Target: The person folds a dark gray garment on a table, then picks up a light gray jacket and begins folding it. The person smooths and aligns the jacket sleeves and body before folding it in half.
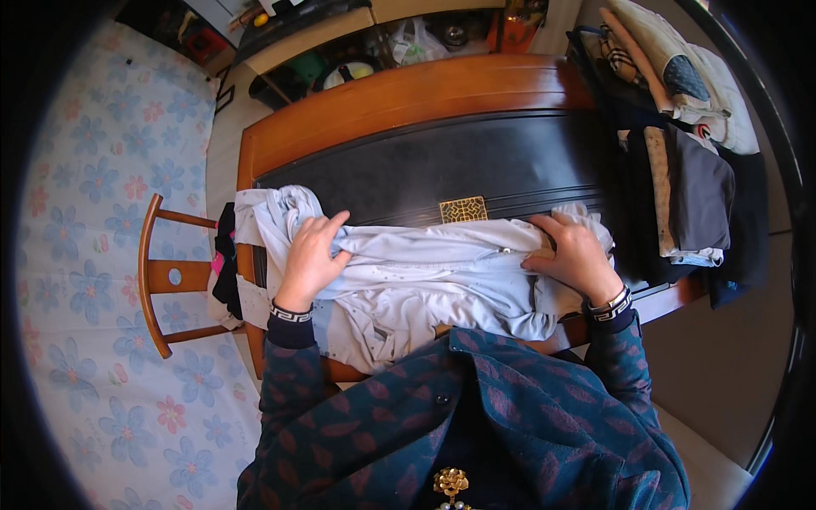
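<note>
A pale grey-white garment [425, 276] with small dark specks lies bunched in long folds along the near side of the table. A small shiny metal piece shows on its right half. My left hand [314, 259] rests on the garment's left part, thumb and fingers apart. On the right part lies my right hand [578, 259], its thumb and fingers spread over the cloth. Some fingertips of both hands are partly hidden by the hands and folds.
The wooden table [365, 89] has a black top with a gold lattice ornament [462, 210]. Stacked folded clothes [697, 178] sit at the right end. A wooden chair [153, 274] with dark clothing stands at the left, before a flowered cover [119, 289]. Shelves hold a plastic bag [416, 42] behind.
</note>
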